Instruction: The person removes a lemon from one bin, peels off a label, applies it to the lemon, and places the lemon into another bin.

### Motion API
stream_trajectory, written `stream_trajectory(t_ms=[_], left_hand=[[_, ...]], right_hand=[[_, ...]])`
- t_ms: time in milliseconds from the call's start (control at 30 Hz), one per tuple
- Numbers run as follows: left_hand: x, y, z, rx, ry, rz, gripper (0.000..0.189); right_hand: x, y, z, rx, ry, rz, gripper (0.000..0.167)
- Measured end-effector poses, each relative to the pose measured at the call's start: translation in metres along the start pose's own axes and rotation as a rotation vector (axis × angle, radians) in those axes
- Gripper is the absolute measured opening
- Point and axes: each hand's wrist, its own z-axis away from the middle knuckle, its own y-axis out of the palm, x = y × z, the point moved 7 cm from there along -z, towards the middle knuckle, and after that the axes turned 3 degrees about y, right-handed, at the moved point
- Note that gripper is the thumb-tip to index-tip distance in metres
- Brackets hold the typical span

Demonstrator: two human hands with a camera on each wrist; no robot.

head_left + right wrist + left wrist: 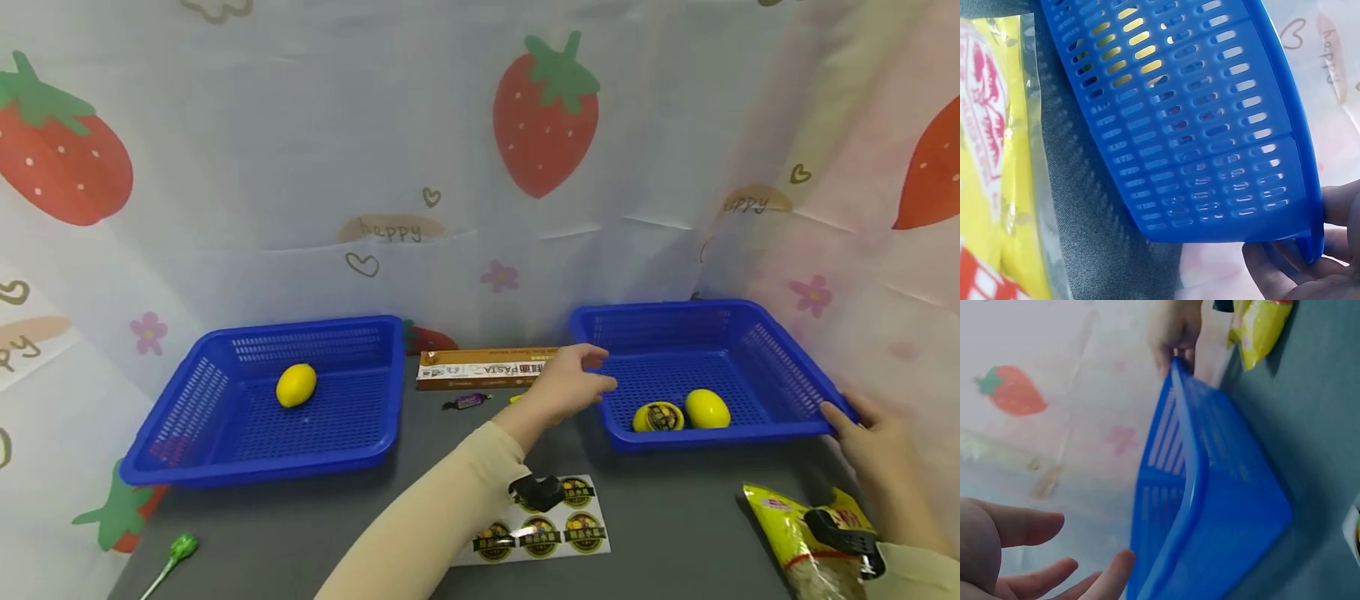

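My right hand (885, 458) grips the right end of a blue plastic basket (735, 435), thumb over the rim and fingers beneath it in the right wrist view. At the basket's left end is my left hand (570, 383), its fingers spread and holding nothing. In the left wrist view those fingertips (1124, 559) overlap the basket's near rim. Inside the basket lie a yellow lemon (707, 409) and a second yellow, rounded thing (647, 417) with a dark round label facing up.
Another blue basket (262, 475) with a lemon (296, 385) stands left. Between the baskets lie a pasta box (480, 369) and a purple wrapped candy (468, 402). A sticker sheet (555, 546), a yellow snack bag (795, 533) and a green-topped stick (182, 547) lie nearer. A curtain (300, 167) hangs behind.
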Motion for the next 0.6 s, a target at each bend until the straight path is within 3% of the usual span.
stream_trajectory(t_ms=[167, 367, 467, 600], left_hand=[[0.018, -0.053, 0.036, 0.0, 0.061, 0.028, 0.047], [0.044, -0.109, 0.088, -0.039, 0.064, -0.014, 0.045], [0.054, -0.126, 0.109, -0.068, 0.07, -0.027, 0.042], [0.063, -0.136, 0.133, -0.086, 0.095, -0.036, 0.04]], right_hand=[[0.003, -0.002, 0.002, -0.021, 0.03, 0.052, 0.069], [0.004, -0.005, 0.005, -0.072, 0.049, 0.145, 0.069], [0.008, -0.005, 0.012, -0.113, 0.073, 0.167, 0.067], [0.023, -0.004, 0.026, -0.18, 0.056, 0.189, 0.063]])
